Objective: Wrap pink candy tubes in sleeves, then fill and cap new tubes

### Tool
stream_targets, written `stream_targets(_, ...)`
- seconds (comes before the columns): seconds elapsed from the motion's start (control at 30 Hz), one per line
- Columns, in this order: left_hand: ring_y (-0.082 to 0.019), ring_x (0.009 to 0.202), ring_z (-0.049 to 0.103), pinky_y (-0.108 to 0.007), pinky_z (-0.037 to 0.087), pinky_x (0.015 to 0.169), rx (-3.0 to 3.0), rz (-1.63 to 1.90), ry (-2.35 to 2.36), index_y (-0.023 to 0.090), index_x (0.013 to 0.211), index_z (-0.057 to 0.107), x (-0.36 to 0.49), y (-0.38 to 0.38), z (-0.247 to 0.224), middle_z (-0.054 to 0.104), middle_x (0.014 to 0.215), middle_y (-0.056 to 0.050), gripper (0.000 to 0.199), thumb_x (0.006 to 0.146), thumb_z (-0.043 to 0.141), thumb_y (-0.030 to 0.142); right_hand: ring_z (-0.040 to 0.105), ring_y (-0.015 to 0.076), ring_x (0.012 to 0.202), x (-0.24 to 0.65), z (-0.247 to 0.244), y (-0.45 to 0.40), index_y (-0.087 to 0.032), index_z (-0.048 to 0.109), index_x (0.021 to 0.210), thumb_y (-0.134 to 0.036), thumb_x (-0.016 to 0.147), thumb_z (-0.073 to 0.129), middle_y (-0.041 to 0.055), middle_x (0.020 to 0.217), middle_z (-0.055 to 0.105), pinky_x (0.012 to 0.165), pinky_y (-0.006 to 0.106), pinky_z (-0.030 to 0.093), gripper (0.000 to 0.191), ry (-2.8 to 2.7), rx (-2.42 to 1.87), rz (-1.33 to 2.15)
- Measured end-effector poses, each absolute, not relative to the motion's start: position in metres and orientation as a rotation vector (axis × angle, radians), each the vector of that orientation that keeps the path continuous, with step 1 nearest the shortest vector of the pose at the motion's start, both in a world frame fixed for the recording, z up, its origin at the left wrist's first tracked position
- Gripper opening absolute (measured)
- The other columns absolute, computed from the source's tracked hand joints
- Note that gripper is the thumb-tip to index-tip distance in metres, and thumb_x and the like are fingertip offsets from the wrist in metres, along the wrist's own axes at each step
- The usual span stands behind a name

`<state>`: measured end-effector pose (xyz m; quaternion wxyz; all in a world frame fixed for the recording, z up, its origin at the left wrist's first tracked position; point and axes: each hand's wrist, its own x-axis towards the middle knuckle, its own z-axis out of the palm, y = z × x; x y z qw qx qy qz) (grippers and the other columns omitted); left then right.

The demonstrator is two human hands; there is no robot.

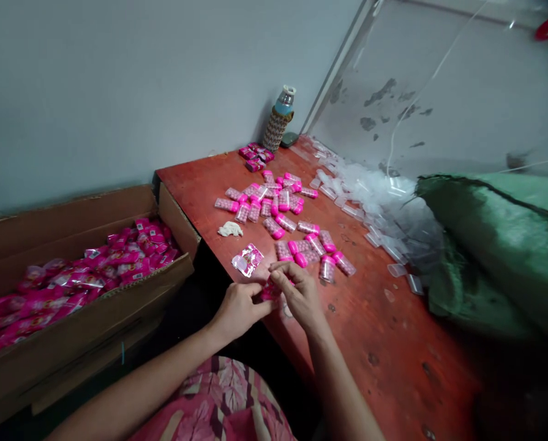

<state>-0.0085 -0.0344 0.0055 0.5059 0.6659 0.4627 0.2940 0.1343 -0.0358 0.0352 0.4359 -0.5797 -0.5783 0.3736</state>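
Both my hands meet at the near edge of the red table (375, 318). Between them is a small pink printed wrapper (269, 291), largely covered by my fingers, so I cannot tell what is inside it. My left hand (240, 306) pinches it from the left with thumb and fingers. From the right, my right hand (300, 295) closes over it, fingers bent. Just beyond them lies a flat pink-and-white printed label (248, 260). Several clear bottles (283, 222) with pink caps and pink balls inside lie scattered further back.
A cardboard box (182, 269) of pink wrapped packs (131, 254) stands at the left. Many clear plastic containers (384, 208) spill from a green sack (494, 257) at the right. A flask (279, 119), pink packs (256, 156) and crumpled white scrap (230, 229) are on the table.
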Motion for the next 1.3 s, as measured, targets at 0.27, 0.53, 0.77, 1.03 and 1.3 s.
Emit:
stream_targets(0.27,-0.009,0.049,0.047,-0.022,0.037,0.052,0.798,0.832,0.905,0.011,0.062,0.058,-0.010,-0.021,-0.008,0.054,0.055,0.002,0.025,0.066,0.067,0.035,0.055,0.0175,0.092,0.117,0.016,-0.050,-0.021,0.058,0.101,-0.032,0.078,0.057,0.0054,0.104,0.060,0.080,0.030,0.044,0.026,-1.004,-1.489,0.818)
stream_targets(0.53,-0.008,0.052,0.051,-0.021,0.042,0.053,0.361,0.913,0.690,0.010,0.065,0.060,-0.002,-0.014,-0.004,0.058,0.060,-0.002,0.026,0.068,0.068,0.035,0.060,0.0112,0.061,0.095,-0.003,-0.078,-0.017,0.059,0.090,-0.033,0.077,0.060,0.0025,0.079,0.064,0.058,0.024,0.049,0.020,-0.747,-1.412,1.229)
stream_targets(0.77,-0.009,0.050,0.052,-0.022,0.044,0.052,0.363,0.872,0.722,0.009,0.068,0.061,-0.002,-0.011,-0.007,0.055,0.054,0.000,0.023,0.065,0.071,0.029,0.060,0.0111,0.056,0.094,0.000,-0.078,-0.016,0.059,0.083,-0.033,0.075,0.063,0.0006,0.068,0.064,0.053,0.022,0.048,0.019,-0.749,-1.437,1.204)
stream_targets(1.03,-0.007,0.046,0.050,-0.020,0.040,0.046,0.371,0.886,0.781,0.009,0.060,0.058,0.002,-0.015,-0.004,0.055,0.053,0.000,0.024,0.057,0.076,0.024,0.059,0.0105,0.056,0.095,-0.001,-0.079,-0.017,0.058,0.082,-0.032,0.074,0.064,-0.0002,0.069,0.064,0.055,0.022,0.048,0.018,-0.739,-1.442,1.124)
stream_targets(1.3,-0.006,0.041,0.045,-0.019,0.036,0.041,0.371,0.840,0.670,0.008,0.061,0.059,0.005,-0.029,-0.005,0.052,0.050,0.002,0.025,0.065,0.071,0.030,0.058,0.0101,0.049,0.097,-0.003,-0.068,-0.018,0.052,0.077,-0.029,0.072,0.067,-0.0012,0.062,0.064,0.048,0.020,0.045,0.019,-0.607,-1.304,1.275)
